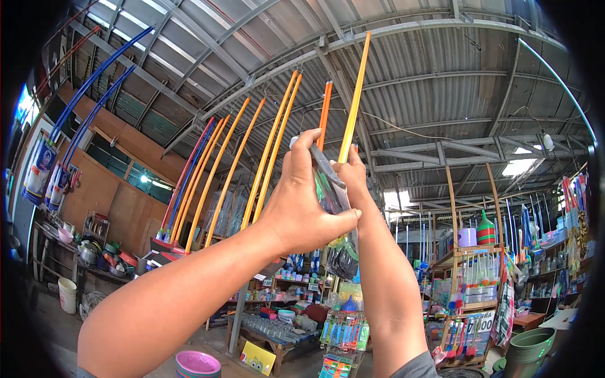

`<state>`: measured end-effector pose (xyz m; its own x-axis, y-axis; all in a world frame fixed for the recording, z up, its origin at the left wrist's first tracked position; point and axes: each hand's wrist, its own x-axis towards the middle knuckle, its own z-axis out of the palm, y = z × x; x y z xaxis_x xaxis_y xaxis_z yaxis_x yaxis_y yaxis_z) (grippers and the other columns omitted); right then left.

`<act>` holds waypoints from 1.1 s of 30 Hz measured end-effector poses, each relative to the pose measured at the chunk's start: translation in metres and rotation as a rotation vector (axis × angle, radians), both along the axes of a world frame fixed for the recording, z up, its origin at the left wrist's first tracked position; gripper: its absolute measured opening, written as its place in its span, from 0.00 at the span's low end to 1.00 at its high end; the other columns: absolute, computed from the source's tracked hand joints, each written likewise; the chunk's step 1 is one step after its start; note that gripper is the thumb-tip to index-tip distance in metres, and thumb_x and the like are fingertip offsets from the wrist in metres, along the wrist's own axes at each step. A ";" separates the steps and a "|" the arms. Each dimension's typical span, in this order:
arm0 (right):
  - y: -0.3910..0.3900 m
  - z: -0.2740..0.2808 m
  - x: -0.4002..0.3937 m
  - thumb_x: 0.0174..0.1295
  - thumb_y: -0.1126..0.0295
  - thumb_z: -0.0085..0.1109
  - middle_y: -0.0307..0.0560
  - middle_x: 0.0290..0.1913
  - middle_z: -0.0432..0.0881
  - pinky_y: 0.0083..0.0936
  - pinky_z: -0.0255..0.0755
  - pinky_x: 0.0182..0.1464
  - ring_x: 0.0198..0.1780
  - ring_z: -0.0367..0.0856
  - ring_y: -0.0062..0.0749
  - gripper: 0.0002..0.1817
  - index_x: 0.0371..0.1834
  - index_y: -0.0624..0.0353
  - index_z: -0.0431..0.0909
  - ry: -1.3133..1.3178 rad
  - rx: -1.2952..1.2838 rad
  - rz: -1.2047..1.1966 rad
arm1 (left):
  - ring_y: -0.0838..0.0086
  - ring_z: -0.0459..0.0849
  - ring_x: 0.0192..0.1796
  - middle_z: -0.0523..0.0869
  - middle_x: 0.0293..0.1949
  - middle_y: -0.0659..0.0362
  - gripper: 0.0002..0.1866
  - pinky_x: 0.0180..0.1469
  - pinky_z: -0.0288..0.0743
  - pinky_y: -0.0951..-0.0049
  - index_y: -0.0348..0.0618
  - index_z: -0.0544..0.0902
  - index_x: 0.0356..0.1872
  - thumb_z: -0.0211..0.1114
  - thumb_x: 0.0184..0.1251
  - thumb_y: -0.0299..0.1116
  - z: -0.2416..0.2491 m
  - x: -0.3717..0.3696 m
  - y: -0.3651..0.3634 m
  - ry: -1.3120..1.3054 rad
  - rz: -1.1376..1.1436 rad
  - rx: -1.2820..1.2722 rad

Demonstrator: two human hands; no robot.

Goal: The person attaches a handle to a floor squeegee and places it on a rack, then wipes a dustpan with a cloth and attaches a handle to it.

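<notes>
My left hand (302, 195) is raised in the middle of the view, closed around a flat, grey-edged thing (329, 173) whose kind I cannot make out. My right hand (351, 176) is just beyond it, fingers closed at the lower end of a yellow pole (357, 94) that rises toward the roof. Whether pole and flat piece are joined is hidden by the hands. Below them hangs a black bundle in clear plastic (342, 259). Left of my hands stand several more yellow poles (274, 138) and a pair of orange poles (325, 113).
Blue-handled, plastic-wrapped goods (41, 170) hang at far left. A pink tub (198, 364) stands below my left forearm. Low shelves (277, 327) hold small wares. Wooden racks (476, 252) with brushes stand at right, near stacked green pots (532, 346). Metal roof beams (428, 75) run overhead.
</notes>
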<state>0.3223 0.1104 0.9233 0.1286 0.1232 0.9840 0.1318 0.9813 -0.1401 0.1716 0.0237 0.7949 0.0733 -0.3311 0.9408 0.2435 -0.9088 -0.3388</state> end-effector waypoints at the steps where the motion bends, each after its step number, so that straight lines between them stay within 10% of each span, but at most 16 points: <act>1: 0.000 0.000 0.003 0.54 0.86 0.55 0.55 0.45 0.78 0.26 0.75 0.32 0.33 0.78 0.29 0.44 0.75 0.57 0.48 -0.001 0.001 -0.002 | 0.66 0.76 0.53 0.69 0.53 0.47 0.54 0.62 0.68 0.63 0.43 0.43 0.67 0.75 0.45 0.32 -0.002 0.001 0.001 -0.018 0.009 0.039; 4: 0.011 0.008 0.016 0.55 0.85 0.56 0.42 0.28 0.77 0.25 0.68 0.20 0.20 0.73 0.23 0.43 0.75 0.56 0.50 -0.002 0.028 -0.025 | 0.65 0.75 0.55 0.69 0.54 0.46 0.54 0.63 0.67 0.64 0.39 0.44 0.67 0.76 0.45 0.35 -0.005 0.003 0.007 -0.025 -0.032 -0.040; 11: -0.004 0.030 0.052 0.53 0.84 0.57 0.54 0.52 0.78 0.24 0.73 0.30 0.33 0.78 0.24 0.42 0.74 0.59 0.52 0.005 -0.002 -0.367 | 0.55 0.69 0.64 0.63 0.63 0.37 0.58 0.65 0.67 0.63 0.26 0.51 0.69 0.78 0.44 0.48 0.010 0.015 0.021 -0.262 0.138 0.081; 18: -0.008 0.035 0.064 0.54 0.85 0.56 0.45 0.37 0.78 0.24 0.71 0.26 0.26 0.75 0.23 0.42 0.74 0.54 0.53 0.000 -0.028 -0.471 | 0.53 0.67 0.66 0.64 0.63 0.35 0.58 0.66 0.64 0.63 0.25 0.51 0.68 0.77 0.45 0.50 0.021 0.025 0.030 -0.245 0.093 0.012; 33: -0.001 0.045 0.069 0.54 0.86 0.55 0.48 0.40 0.79 0.24 0.70 0.24 0.25 0.75 0.23 0.43 0.75 0.56 0.50 -0.027 -0.019 -0.448 | 0.50 0.65 0.68 0.63 0.64 0.35 0.58 0.69 0.59 0.60 0.26 0.51 0.69 0.76 0.45 0.52 0.027 0.027 0.035 -0.229 0.100 0.000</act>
<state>0.3909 0.1094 0.9688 0.1472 0.0793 0.9859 0.5468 0.8241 -0.1480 0.1984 0.0589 0.8224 -0.1092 -0.3329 0.9366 0.4030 -0.8762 -0.2644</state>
